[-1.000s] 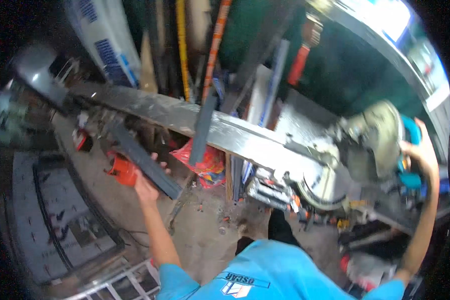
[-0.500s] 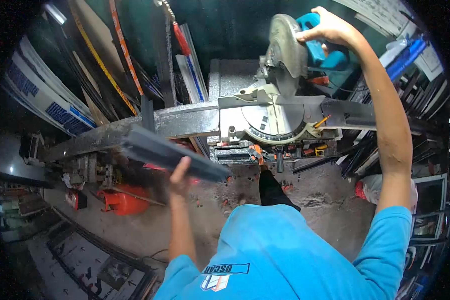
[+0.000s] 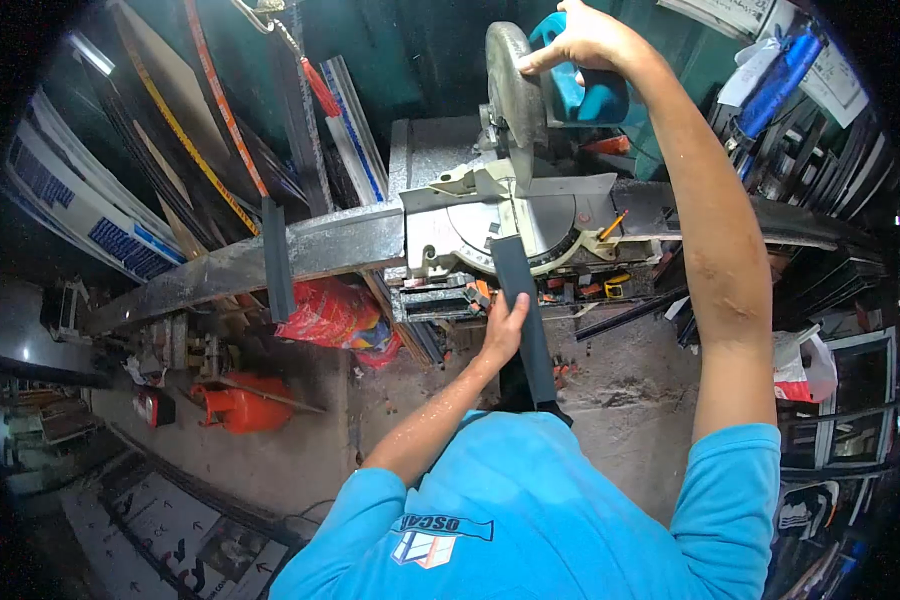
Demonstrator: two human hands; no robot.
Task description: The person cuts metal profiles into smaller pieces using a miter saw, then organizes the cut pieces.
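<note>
My left hand (image 3: 507,325) is closed around a dark grey profile bar (image 3: 526,320) in front of the saw. The bar's far end overlaps the front of the round saw table (image 3: 550,222); its near end points back at my body. High on the right, my right hand (image 3: 592,42) grips the teal handle (image 3: 560,85) of the miter saw. The saw head is raised, with its round guard (image 3: 515,85) and blade above the table. A pencil (image 3: 615,224) lies on the saw's right side.
Another dark profile (image 3: 277,262) lies across the long metal beam (image 3: 355,238) on the left. Long strips lean against the back wall. A red gas cylinder (image 3: 245,402) lies on the floor at left. A red bag (image 3: 330,312) sits below the beam. Dark profiles fill the right side.
My left hand has brought the bar from the left to the front of the saw table, turning it to point away from me. My right hand stays on the handle; the view has shifted.
</note>
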